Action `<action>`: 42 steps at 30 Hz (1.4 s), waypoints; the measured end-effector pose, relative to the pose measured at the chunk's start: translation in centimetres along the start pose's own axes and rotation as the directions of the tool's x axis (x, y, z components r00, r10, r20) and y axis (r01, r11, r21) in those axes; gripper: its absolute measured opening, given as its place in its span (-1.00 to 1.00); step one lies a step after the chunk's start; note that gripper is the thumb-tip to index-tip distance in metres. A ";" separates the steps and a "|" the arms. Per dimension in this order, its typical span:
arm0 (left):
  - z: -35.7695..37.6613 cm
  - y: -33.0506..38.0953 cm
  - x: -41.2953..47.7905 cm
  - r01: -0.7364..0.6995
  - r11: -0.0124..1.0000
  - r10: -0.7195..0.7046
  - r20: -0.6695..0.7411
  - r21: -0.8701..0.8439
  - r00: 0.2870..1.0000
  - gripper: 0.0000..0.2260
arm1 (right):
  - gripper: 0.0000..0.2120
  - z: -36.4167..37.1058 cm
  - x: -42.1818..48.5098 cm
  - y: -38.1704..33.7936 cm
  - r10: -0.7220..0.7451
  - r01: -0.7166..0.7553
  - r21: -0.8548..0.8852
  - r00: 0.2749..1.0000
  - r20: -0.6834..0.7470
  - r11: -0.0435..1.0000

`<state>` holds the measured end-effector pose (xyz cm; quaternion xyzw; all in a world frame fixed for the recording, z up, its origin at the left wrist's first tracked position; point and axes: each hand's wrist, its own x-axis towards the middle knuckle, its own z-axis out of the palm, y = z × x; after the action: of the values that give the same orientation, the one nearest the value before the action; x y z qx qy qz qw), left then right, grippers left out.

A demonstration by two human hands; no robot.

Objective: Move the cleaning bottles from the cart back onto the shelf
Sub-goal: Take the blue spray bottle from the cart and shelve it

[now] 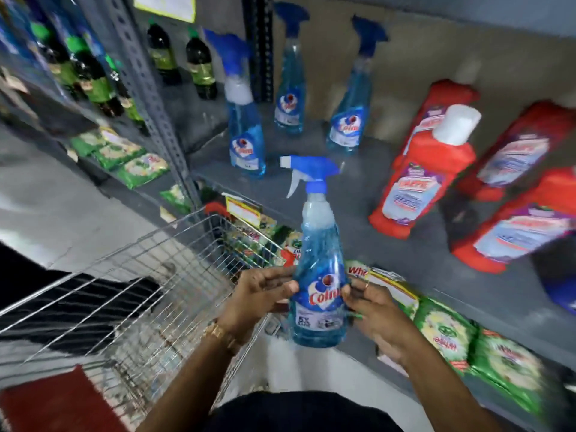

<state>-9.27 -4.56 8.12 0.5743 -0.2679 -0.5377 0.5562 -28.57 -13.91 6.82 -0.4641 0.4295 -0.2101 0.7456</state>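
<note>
here, both hands hold an upright blue spray bottle (319, 275) above the wire cart (131, 275): left hand (258, 294) gripping its side, right hand (374, 310) on the other. ahead, three matching spray bottles (246, 132) stand on the grey shelf (358, 194), beside red bottles (417, 179).

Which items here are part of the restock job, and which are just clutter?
In play: blue spray bottle held upright between left hand and right hand; wire cart; grey shelf; three matching spray bottles already standing on it.

Bystanders: red bottles, dark green-labelled bottles, green packets on the lower shelf.
</note>
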 end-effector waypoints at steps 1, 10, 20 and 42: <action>0.4 0.0 0.4 0.003 1.000 -0.003 0.012 -0.005 1.000 -0.82 | -0.70 -0.3 -0.1 0.0 -0.009 0.010 0.009 1.000 -0.007 1.000; 1.6 2.2 4.2 -0.082 0.996 0.080 0.061 0.025 0.995 -0.65 | -0.84 -1.3 2.1 -2.3 -0.133 0.133 -0.005 0.990 -0.041 0.991; 1.2 10.1 14.7 -0.374 0.906 0.359 0.112 0.197 0.927 -0.63 | -0.72 0.6 11.2 -9.3 -0.455 0.455 -0.032 0.882 -0.122 0.890; 2.1 5.6 18.8 -0.430 0.878 0.462 -0.143 0.209 0.875 -0.26 | -0.78 -0.4 9.8 -4.4 -0.542 0.430 -0.330 0.684 -0.489 0.840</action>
<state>-4.37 -23.64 7.72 0.5904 -0.3845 -0.3125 0.6371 -23.16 -23.20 6.21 -0.5465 0.5085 -0.4867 0.4538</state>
